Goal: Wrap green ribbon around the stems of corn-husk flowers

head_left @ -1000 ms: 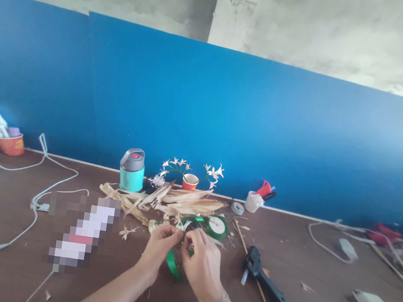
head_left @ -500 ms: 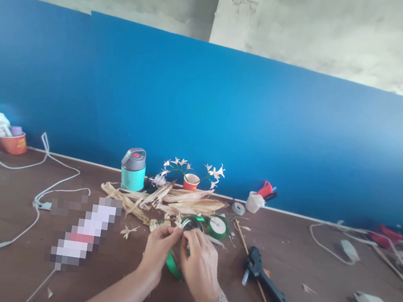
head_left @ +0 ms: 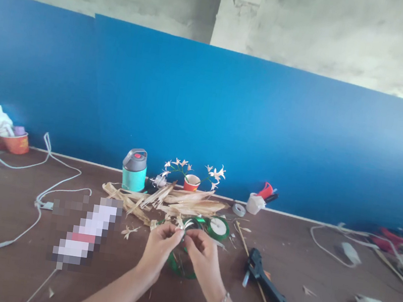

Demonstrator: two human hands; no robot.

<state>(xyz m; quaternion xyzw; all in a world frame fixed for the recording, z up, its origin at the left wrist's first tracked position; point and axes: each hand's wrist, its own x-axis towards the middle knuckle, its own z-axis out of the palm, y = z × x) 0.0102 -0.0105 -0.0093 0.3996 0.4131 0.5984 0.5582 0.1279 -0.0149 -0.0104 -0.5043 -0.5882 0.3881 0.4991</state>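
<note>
A small pale flower (head_left: pixel 187 223) that looks made of dried husk rises between my fingertips, its base hidden by them. My left hand (head_left: pixel 161 246) pinches it from the left. My right hand (head_left: pixel 206 257), with a bracelet at the wrist, is pinched against the same base from the right. Below my hands lies green ribbon or tape (head_left: pixel 178 266), partly covered by them. A green-edged spool (head_left: pixel 218 228) with a white centre rests just beyond my right hand. Dried husks (head_left: pixel 194 202) are heaped behind, and a loose husk flower (head_left: pixel 129 232) lies to the left.
A black glue gun (head_left: pixel 266 280) lies across a thin stick at right. At the back stand a turquoise flask (head_left: pixel 133 177), a paper cup (head_left: pixel 192 183) with flower sprays, a tape roll (head_left: pixel 238 210) and a white pen holder (head_left: pixel 255 204). White cables (head_left: pixel 42 198) trail at left.
My right hand has turned, its back less toward me and its thumb now showing at the flower's base. The flower's petals now show above my fingertips. The green tape below has shifted.
</note>
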